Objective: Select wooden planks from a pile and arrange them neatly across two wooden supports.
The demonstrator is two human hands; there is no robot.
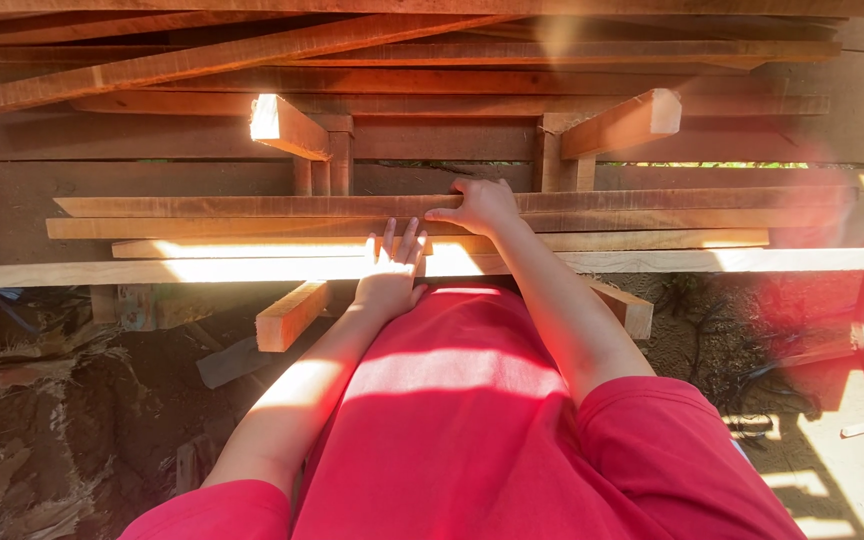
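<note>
Red shirt (472, 420) hiding plank edge, left hand (390, 275) flat, right hand (482, 205) gripping plank (252, 206).

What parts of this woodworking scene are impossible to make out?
Head view:
- Palm of the left hand: it faces the planks.
- Right hand fingertips: curled over a plank's far edge.
- Plank ends: cut off at both picture edges.
- Ground beneath the person: covered by the red shirt.
- Right side: washed out by sun glare.
</note>
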